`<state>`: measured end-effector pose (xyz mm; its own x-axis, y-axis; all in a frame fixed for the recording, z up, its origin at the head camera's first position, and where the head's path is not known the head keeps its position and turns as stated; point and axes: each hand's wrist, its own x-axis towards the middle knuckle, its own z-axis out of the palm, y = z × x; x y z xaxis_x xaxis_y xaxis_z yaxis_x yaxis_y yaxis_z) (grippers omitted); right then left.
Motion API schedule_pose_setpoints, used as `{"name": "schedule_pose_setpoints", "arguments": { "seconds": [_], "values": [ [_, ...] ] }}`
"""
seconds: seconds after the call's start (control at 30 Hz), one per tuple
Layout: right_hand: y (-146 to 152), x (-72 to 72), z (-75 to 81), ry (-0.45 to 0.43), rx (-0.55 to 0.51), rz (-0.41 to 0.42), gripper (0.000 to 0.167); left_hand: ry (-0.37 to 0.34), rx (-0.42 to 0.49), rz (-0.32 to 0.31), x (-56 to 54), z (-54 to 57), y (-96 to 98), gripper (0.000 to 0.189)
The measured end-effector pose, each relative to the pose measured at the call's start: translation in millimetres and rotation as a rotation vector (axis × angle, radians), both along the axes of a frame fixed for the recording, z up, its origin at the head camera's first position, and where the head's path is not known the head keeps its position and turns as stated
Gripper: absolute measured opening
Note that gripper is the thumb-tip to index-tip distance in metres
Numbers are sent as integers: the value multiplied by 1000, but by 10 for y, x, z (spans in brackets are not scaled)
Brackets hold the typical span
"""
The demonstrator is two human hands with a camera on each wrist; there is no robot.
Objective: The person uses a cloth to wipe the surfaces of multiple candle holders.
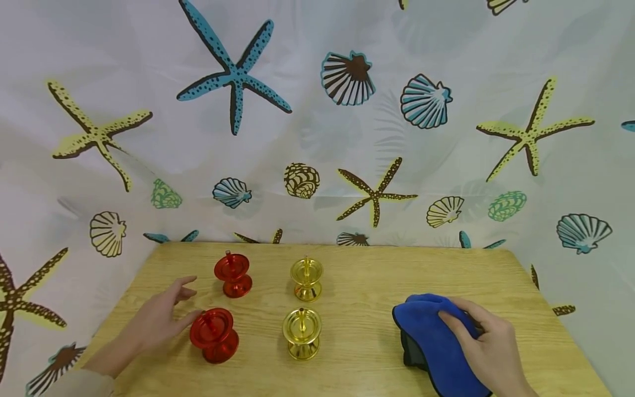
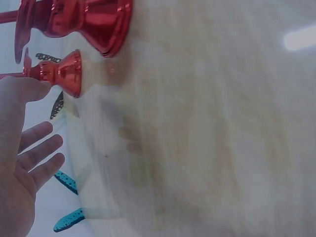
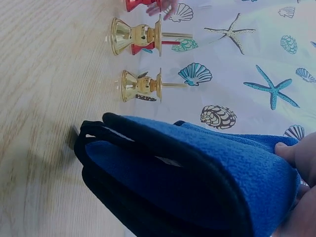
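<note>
Two red metal candle holders, a front one [image 1: 218,343] and a back one [image 1: 235,275], stand upright on the left of the table. My left hand [image 1: 161,320] is beside the front one with fingers spread, its thumb close to the rim; whether it touches, I cannot tell. In the left wrist view, the left hand [image 2: 19,153] holds nothing. On the right, my right hand [image 1: 491,342] pinches a folded blue cloth [image 1: 436,336] with dark edging between thumb and fingers. The right wrist view shows the layered folds of the cloth [image 3: 217,158] above the table.
Two gold candle holders, a front one [image 1: 302,336] and a back one [image 1: 306,278], stand upright mid-table, right of the red ones. The light wooden table [image 1: 367,309] ends at a white curtain [image 1: 307,138] printed with starfish and shells.
</note>
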<state>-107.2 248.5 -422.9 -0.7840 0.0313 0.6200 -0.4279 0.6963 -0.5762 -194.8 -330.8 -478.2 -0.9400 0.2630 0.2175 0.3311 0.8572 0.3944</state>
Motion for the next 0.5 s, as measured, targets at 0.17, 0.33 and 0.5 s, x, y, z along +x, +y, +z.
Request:
{"name": "schedule_pose_setpoints", "arguments": {
  "seconds": [0.17,0.33,0.5],
  "values": [
    [0,12,-26,-21,-8,-3,26,-23,25,30,-212,56,104,77],
    [4,-8,-31,-27,7,-18,25,-70,58,50,-366,28,196,84],
    [1,-36,-16,-33,4,-5,24,-109,125,81,-506,-49,258,91]
  ]
}}
